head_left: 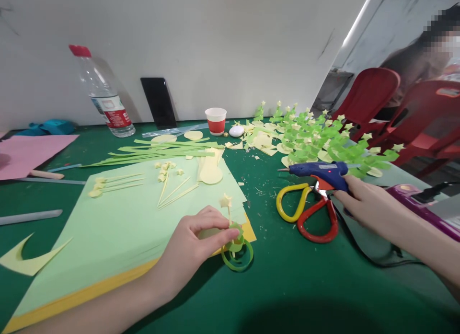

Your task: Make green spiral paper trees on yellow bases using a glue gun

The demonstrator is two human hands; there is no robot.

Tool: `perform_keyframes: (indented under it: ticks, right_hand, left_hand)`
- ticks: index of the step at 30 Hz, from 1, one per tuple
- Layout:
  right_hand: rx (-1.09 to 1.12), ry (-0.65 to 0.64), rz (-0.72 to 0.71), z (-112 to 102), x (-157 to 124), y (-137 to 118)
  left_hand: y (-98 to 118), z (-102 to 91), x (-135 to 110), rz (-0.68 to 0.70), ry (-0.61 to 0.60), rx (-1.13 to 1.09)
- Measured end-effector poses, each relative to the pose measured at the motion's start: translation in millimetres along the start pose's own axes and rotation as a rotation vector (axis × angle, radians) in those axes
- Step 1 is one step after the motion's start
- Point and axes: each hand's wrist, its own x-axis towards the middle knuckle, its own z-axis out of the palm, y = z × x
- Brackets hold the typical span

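Between thumb and fingers, my left hand (204,233) pinches a small paper flower (230,207) with a pale yellow star on its stem. A green paper strip (239,264) curls in a loop from its lower part. My right hand (362,197) is wrapped around the handle of a blue glue gun (318,172), its nozzle pointing left above the table. Scissors (318,236) with one yellow and one red handle lie just below the gun. Under and beside my left hand spread light green paper sheets (118,228), bearing star-tipped stems (120,183) and loose sticks (176,192).
Several finished paper flowers (323,137) crowd the back right. Green strips (151,154), a paper cup (216,123), a phone (158,101) and a bottle (108,99) stand or lie along the wall. A purple power strip (420,204) and cable are right. A person sits beyond, near red chairs (373,92).
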Motion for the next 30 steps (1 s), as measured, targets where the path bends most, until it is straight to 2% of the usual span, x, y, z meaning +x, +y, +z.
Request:
perform_keyframes:
  ticks: [3, 8, 19, 27, 30]
  right_hand:
    - [-0.039, -0.092, 0.053, -1, -3, -10]
    - [-0.063, -0.128, 0.06, 4, -5, -13]
    - [-0.123, -0.068, 0.033, 19, 2, -6]
    - [-0.167, -0.051, -0.013, 9, -9, -6]
    - [-0.182, -0.006, -0.026, 6, -15, -2]
  left_hand:
    - [-2, 0.3, 0, 0.017, 0.0, -0.005]
    - [-1, 1.0, 0, 0.029, -0.003, -0.005]
    - [-3, 0.9, 1, 0.032, 0.019, 0.034]
    - [3, 0.7, 0, 0.029, 0.004, 0.044]
    - [3, 1.0, 0, 0.034, -0.002, 0.044]
